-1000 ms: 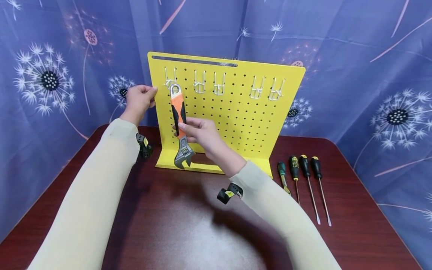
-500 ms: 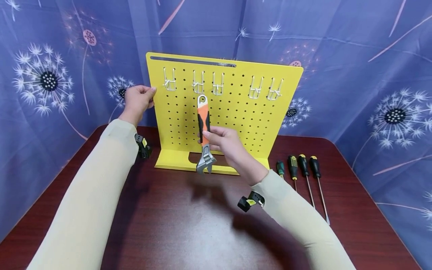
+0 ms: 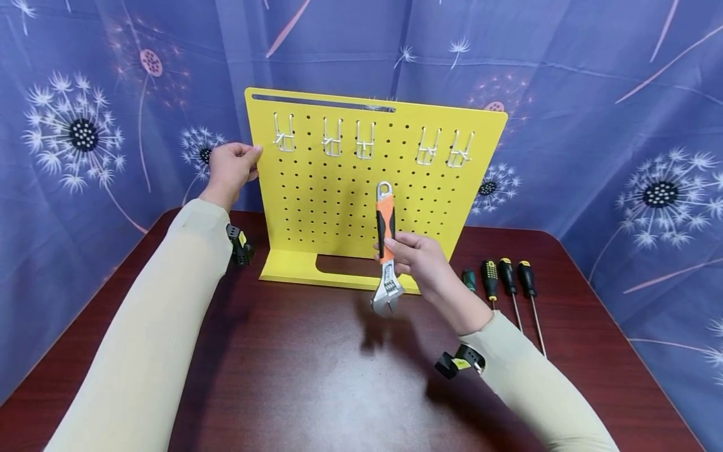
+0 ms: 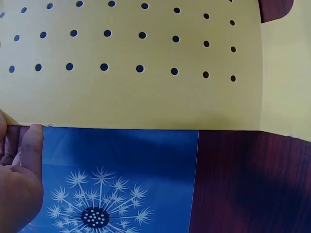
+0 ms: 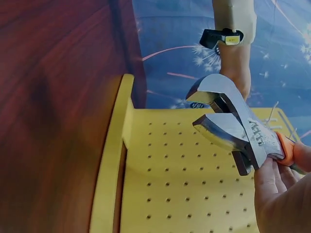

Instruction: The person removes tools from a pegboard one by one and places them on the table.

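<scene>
My right hand (image 3: 420, 260) grips an adjustable wrench (image 3: 386, 229) by its orange and black handle, in front of the yellow pegboard's lower middle. The wrench's ring end points up and its steel head hangs down. In the right wrist view the open-mouthed head of the wrench (image 5: 231, 119) shows large, with the fingers (image 5: 272, 187) behind the handle. My left hand (image 3: 230, 169) pinches the left edge of the pegboard (image 3: 339, 207) between thumb and fingers. The left wrist view shows that hand (image 4: 22, 179) at the board's edge.
Several white wire hooks (image 3: 332, 138) hang along the board's upper part with nothing on them. Right of the board, several screwdrivers (image 3: 511, 279) lie on the dark red wooden table (image 3: 316, 376), partly hidden by the right arm. A blue dandelion-print curtain (image 3: 565, 75) stands behind.
My right hand has drawn the adjustable wrench away from the leftmost hook, to the right and lower. The left hand stays on the board's edge.
</scene>
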A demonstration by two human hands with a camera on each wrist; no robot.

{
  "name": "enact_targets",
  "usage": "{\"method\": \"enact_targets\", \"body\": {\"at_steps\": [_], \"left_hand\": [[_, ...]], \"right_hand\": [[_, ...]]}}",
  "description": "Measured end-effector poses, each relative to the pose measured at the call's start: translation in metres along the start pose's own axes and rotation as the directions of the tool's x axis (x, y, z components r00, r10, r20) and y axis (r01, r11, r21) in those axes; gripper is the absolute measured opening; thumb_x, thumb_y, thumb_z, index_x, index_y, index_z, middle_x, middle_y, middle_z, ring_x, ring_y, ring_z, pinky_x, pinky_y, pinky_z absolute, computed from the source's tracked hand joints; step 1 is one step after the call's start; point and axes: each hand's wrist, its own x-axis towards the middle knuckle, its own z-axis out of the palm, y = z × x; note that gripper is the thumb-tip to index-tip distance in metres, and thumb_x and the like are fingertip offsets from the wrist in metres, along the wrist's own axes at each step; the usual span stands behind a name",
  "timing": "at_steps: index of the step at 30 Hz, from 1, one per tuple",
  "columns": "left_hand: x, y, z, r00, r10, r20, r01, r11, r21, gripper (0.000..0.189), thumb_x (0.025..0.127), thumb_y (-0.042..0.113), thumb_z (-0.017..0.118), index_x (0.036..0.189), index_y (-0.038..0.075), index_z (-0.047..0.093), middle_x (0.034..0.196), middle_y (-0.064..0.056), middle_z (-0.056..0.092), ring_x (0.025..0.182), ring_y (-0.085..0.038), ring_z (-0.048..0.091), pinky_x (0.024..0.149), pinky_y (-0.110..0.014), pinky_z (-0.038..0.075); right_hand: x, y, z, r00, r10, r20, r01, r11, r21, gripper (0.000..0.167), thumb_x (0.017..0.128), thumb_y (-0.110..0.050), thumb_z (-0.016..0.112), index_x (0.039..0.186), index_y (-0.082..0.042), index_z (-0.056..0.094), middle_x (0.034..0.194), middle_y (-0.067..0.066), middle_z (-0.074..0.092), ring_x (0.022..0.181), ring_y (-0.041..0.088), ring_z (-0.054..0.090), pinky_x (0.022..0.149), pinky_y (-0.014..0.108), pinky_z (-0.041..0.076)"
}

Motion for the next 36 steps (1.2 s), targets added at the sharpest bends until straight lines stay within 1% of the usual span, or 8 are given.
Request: {"method": "enact_targets", "body": {"at_steps": [5, 12, 15, 19, 26, 29, 33, 36], "left_hand": [[0.001, 0.001, 0.000, 1.000, -0.009, 0.011, 0.009, 1.000, -0.002, 0.030, 0.104, 0.030, 0.060, 0.119, 0.006, 0.068, 0.094, 0.011, 0.057, 0.090, -0.002, 0.055, 0.110, -0.037, 0.053], [0.000, 0.000, 0.000, 1.000, -0.012, 0.018, 0.012, 1.000, -0.005, 0.032, 0.105, 0.029, 0.058, 0.122, 0.004, 0.066, 0.095, 0.010, 0.056, 0.090, -0.002, 0.055, 0.112, -0.039, 0.052], [0.000, 0.000, 0.001, 1.000, -0.020, 0.017, 0.021, 1.000, -0.013, 0.032, 0.105, 0.029, 0.058, 0.122, 0.004, 0.066, 0.095, 0.010, 0.056, 0.091, -0.002, 0.055, 0.112, -0.039, 0.052], [0.001, -0.001, 0.000, 1.000, -0.025, 0.009, 0.025, 1.000, -0.018, 0.029, 0.105, 0.030, 0.059, 0.119, 0.006, 0.067, 0.093, 0.011, 0.057, 0.091, -0.003, 0.055, 0.112, -0.039, 0.052], [0.001, -0.001, 0.000, 1.000, -0.025, 0.007, 0.026, 0.999, -0.028, 0.029, 0.104, 0.030, 0.060, 0.118, 0.006, 0.068, 0.093, 0.012, 0.060, 0.089, -0.002, 0.058, 0.110, -0.037, 0.053], [0.001, -0.001, 0.000, 1.000, -0.015, 0.006, 0.015, 1.000, -0.025, 0.026, 0.104, 0.030, 0.059, 0.114, 0.007, 0.069, 0.093, 0.012, 0.059, 0.088, -0.002, 0.057, 0.108, -0.037, 0.053], [0.000, -0.001, 0.000, 1.000, -0.007, 0.004, 0.007, 1.000, -0.017, 0.027, 0.105, 0.029, 0.059, 0.116, 0.006, 0.068, 0.093, 0.012, 0.059, 0.088, -0.001, 0.057, 0.107, -0.036, 0.053], [-0.001, 0.000, 0.000, 1.000, -0.010, 0.006, 0.010, 1.000, -0.014, 0.029, 0.105, 0.030, 0.058, 0.118, 0.006, 0.068, 0.093, 0.012, 0.060, 0.088, 0.000, 0.057, 0.108, -0.036, 0.054]], "right_hand": [[-0.013, 0.010, -0.020, 1.000, 0.027, -0.012, -0.027, 0.998, 0.048, 0.015, 0.105, -0.010, 0.055, 0.110, -0.007, 0.069, 0.087, -0.011, 0.077, 0.082, 0.002, 0.074, 0.076, 0.018, 0.058], [-0.028, 0.018, -0.040, 0.995, 0.071, -0.063, -0.065, 0.993, 0.099, 0.018, 0.106, -0.011, 0.056, 0.098, -0.019, 0.070, 0.085, -0.013, 0.075, 0.065, -0.001, 0.057, 0.061, 0.015, 0.046], [-0.035, 0.021, -0.048, 0.993, 0.088, -0.085, -0.081, 0.993, 0.084, 0.014, 0.106, -0.012, 0.056, 0.101, -0.018, 0.067, 0.084, -0.014, 0.074, 0.060, 0.000, 0.047, 0.060, 0.015, 0.045], [-0.041, 0.025, -0.060, 0.993, 0.088, -0.080, -0.084, 0.995, 0.052, 0.010, 0.107, -0.014, 0.054, 0.109, -0.014, 0.064, 0.087, -0.014, 0.075, 0.061, 0.000, 0.051, 0.059, 0.015, 0.046], [-0.051, 0.031, -0.080, 0.993, 0.088, -0.082, -0.091, 0.995, -0.036, 0.013, 0.108, -0.018, 0.054, 0.110, -0.017, 0.067, 0.089, -0.014, 0.075, 0.073, 0.001, 0.065, 0.061, 0.016, 0.050], [-0.054, 0.033, -0.086, 0.992, 0.087, -0.091, -0.096, 0.991, -0.093, 0.020, 0.108, -0.017, 0.054, 0.123, -0.007, 0.064, 0.090, -0.015, 0.074, 0.073, 0.000, 0.066, 0.059, 0.016, 0.044], [-0.058, 0.036, -0.094, 0.989, 0.103, -0.109, -0.117, 0.984, -0.134, 0.043, 0.107, -0.015, 0.053, 0.142, 0.009, 0.046, 0.093, -0.019, 0.071, 0.073, -0.001, 0.061, 0.061, 0.017, 0.045], [-0.062, 0.038, -0.102, 0.986, 0.115, -0.125, -0.131, 0.983, -0.130, 0.037, 0.107, -0.017, 0.055, 0.139, 0.003, 0.052, 0.092, -0.020, 0.072, 0.069, -0.001, 0.055, 0.063, 0.017, 0.049]]}}
